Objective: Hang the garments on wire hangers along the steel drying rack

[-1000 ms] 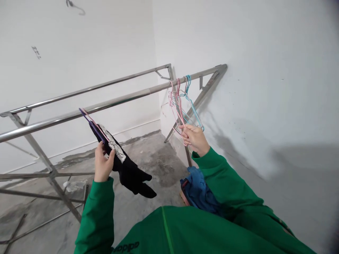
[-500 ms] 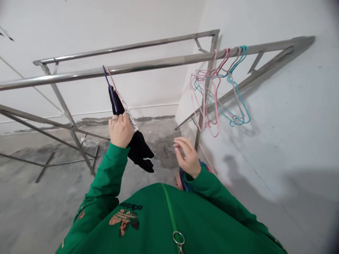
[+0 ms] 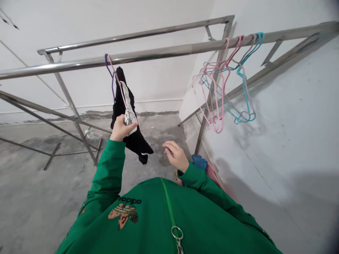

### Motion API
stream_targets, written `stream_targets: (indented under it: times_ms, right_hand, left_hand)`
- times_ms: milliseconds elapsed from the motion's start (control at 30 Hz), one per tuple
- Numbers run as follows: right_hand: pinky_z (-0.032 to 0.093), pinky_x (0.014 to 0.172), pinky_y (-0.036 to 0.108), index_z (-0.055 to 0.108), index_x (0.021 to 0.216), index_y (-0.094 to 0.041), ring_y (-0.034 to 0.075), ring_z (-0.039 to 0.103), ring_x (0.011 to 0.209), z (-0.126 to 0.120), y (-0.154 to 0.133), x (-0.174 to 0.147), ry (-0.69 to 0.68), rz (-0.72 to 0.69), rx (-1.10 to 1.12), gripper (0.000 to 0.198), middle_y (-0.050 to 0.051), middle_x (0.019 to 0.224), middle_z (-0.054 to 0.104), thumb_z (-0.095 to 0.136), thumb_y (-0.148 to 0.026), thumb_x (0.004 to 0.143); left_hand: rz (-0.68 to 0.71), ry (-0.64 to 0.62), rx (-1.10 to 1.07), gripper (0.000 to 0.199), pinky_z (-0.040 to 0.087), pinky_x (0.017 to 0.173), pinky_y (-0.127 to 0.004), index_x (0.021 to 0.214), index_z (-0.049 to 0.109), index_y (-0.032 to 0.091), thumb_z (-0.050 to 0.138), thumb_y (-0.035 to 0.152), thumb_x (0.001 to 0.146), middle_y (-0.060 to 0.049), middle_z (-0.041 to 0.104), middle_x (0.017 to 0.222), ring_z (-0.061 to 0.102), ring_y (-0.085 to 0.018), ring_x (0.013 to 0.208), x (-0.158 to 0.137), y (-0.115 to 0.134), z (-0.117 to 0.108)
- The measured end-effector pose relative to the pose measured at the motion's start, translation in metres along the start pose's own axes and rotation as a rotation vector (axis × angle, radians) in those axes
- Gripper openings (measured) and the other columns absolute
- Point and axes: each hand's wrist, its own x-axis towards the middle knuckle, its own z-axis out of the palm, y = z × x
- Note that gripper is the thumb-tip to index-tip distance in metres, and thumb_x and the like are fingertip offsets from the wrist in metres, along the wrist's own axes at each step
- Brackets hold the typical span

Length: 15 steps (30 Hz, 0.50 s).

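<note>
A black garment point(image 3: 137, 141) with a white-and-grey patterned piece of cloth point(image 3: 130, 112) on its near side hangs from the metal rail. A purple hanger point(image 3: 112, 84) and a pink hanger point(image 3: 120, 84) hook over the rail above it. My left hand point(image 3: 122, 128) grips the patterned cloth, its thumb lying across the front and its fingers behind. Out to the right of the garment is my right hand point(image 3: 176, 155), empty, with fingers loosely bent and apart from anything.
Several pink hangers point(image 3: 224, 83) and blue hangers point(image 3: 246, 92) hang at the right of the metal rail point(image 3: 164, 52), near the wall. A second bar point(image 3: 137, 35) runs behind. Blue and pink items point(image 3: 199, 162) sit on the floor beyond my right sleeve.
My left hand has turned from back-up to thumb-forward, and the patterned cloth now faces me more fully. The right hand has shifted left and lower toward the garment. The view has tilted slightly down.
</note>
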Motion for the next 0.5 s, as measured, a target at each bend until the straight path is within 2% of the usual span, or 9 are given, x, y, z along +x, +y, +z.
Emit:
stream_targets:
  times_ms: [67,167,267,367,433,500]
  right_hand:
    - [0.056,0.073,0.032,0.059,0.097,-0.019,0.016,0.064,0.082,0.002,0.005,-0.002,-0.003,0.012,0.006,0.020,0.010,0.099,0.063,0.040,-0.015,0.091]
    - [0.055,0.072,0.031,0.059,0.094,-0.019,0.016,0.064,0.081,0.006,0.011,-0.003,-0.031,0.032,0.006,0.019,0.010,0.098,0.063,0.041,-0.015,0.091]
    - [0.055,0.074,0.032,0.059,0.093,-0.019,0.017,0.065,0.083,0.009,0.014,-0.004,-0.054,0.041,-0.002,0.019,0.010,0.097,0.064,0.040,-0.016,0.091]
    - [0.055,0.074,0.032,0.059,0.093,-0.019,0.016,0.064,0.081,0.013,0.016,-0.006,-0.073,0.055,-0.007,0.021,0.010,0.097,0.063,0.039,-0.017,0.091]
    - [0.055,0.075,0.033,0.059,0.094,-0.019,0.016,0.063,0.080,0.014,0.018,-0.008,-0.096,0.072,0.006,0.021,0.010,0.099,0.063,0.038,-0.017,0.091]
    - [0.055,0.075,0.035,0.057,0.101,-0.019,0.016,0.062,0.078,0.017,0.021,-0.009,-0.129,0.112,0.035,0.022,0.011,0.102,0.062,0.039,-0.017,0.090]
  left_hand:
    - [0.028,0.091,0.204,0.034,0.044,0.067,-0.030,0.075,0.058,0.018,0.070,0.048,0.063,-0.003,0.062,0.072,0.059,-0.021,0.072,-0.015,-0.006,-0.004]
    - [0.076,0.337,0.536,0.027,0.041,0.066,-0.033,0.063,0.047,0.021,0.063,0.041,0.070,-0.002,0.053,0.059,0.055,-0.022,0.066,-0.037,-0.014,-0.005]
    - [0.283,0.517,0.686,0.019,0.040,0.070,-0.036,0.062,0.047,0.021,0.059,0.030,0.074,-0.004,0.051,0.060,0.054,-0.023,0.067,-0.057,-0.024,-0.003]
    - [0.497,0.569,0.737,0.004,0.041,0.073,-0.037,0.071,0.055,0.020,0.058,0.020,0.074,-0.003,0.052,0.062,0.054,-0.021,0.067,-0.080,-0.033,0.000]
    - [0.600,0.564,0.753,0.006,0.042,0.072,-0.036,0.074,0.057,0.020,0.057,0.015,0.073,-0.002,0.052,0.061,0.053,-0.020,0.064,-0.095,-0.036,0.003]
    - [0.646,0.551,0.705,0.008,0.042,0.068,-0.033,0.072,0.056,0.020,0.057,0.013,0.072,-0.001,0.051,0.059,0.053,-0.018,0.062,-0.108,-0.036,0.008]
